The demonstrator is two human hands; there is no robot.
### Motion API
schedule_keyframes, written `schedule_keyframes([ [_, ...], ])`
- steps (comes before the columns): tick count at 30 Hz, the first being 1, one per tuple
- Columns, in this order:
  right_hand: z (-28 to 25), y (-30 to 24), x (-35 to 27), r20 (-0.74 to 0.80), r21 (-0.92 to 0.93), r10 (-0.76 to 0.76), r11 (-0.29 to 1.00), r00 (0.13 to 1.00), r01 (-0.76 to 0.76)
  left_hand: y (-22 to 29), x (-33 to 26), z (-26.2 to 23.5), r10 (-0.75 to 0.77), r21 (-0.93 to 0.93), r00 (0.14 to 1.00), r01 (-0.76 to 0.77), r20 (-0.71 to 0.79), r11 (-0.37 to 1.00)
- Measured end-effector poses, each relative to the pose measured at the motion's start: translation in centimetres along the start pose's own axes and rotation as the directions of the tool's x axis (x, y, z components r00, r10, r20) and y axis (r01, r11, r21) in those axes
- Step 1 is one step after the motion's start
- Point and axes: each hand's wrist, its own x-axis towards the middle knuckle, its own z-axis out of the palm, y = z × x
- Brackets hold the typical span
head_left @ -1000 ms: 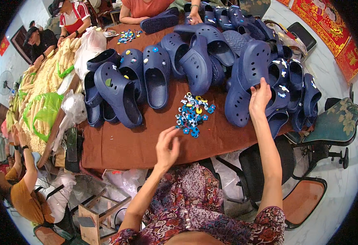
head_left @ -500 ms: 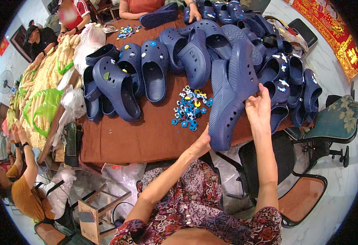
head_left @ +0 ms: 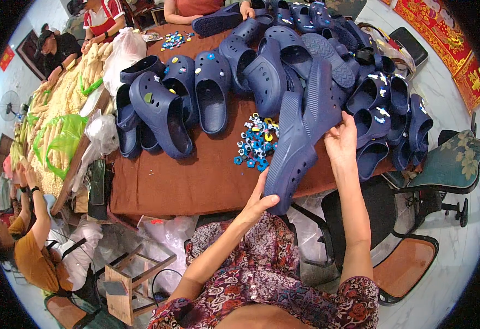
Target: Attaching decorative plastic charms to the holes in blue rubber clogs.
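Dozens of navy clogs crowd the brown table (head_left: pixel 196 181); my left hand (head_left: pixel 259 202) and right hand (head_left: pixel 341 143) grip a sole-up clog pair (head_left: pixel 300 137) at its front edge, beside the charms (head_left: pixel 256 143), uppers hidden

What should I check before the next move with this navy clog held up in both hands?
1. Left hand at the lower end of the navy clog: ok, fingers on its edge.
2. Right hand at the clog's upper side: ok, touching.
3. Clog off the brown table: ok, held sole-up at the table's near edge.
4. Pile of small charms within reach: ok, just left of the clog on the table.
5. Charms already on this clog: cannot tell, its top faces away.
6. Bare table space to set it down: ok, brown cloth lies open in front of the charms.
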Motion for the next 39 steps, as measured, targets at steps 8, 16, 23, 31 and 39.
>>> schedule_keyframes([
  [8, 0.2, -1.7, 4.1, 0.123, -0.052, -0.335, 0.938, 0.934, 0.343, 2.6, -7.2, -5.9, -0.164, -0.045, 0.986, 0.162, -0.037, 0.986],
  [16, -2.4, 1.2, 10.9, 0.137, -0.519, -0.519, 0.688, 0.844, 0.507, 3.5, -14.5, -11.0, -0.239, -0.381, 0.917, 0.106, -0.321, 0.919],
  [23, -5.2, 2.0, 15.2, 0.237, -0.660, -0.510, 0.540, 0.827, 0.522, 2.4, -17.6, -13.3, -0.297, -0.438, 0.886, 0.123, -0.355, 0.891],
  [31, -5.5, 6.0, 6.0, 0.322, -0.654, -0.552, 0.457, 0.769, 0.602, 3.7, -18.4, -15.0, -0.388, -0.395, 0.863, 0.249, -0.323, 0.884],
  [39, -0.2, 10.5, -7.7, 0.834, -0.360, 0.492, 0.141, 0.250, 0.922, 4.8, -18.2, -19.1, -0.486, -0.121, 0.863, 0.472, -0.139, 0.873],
])
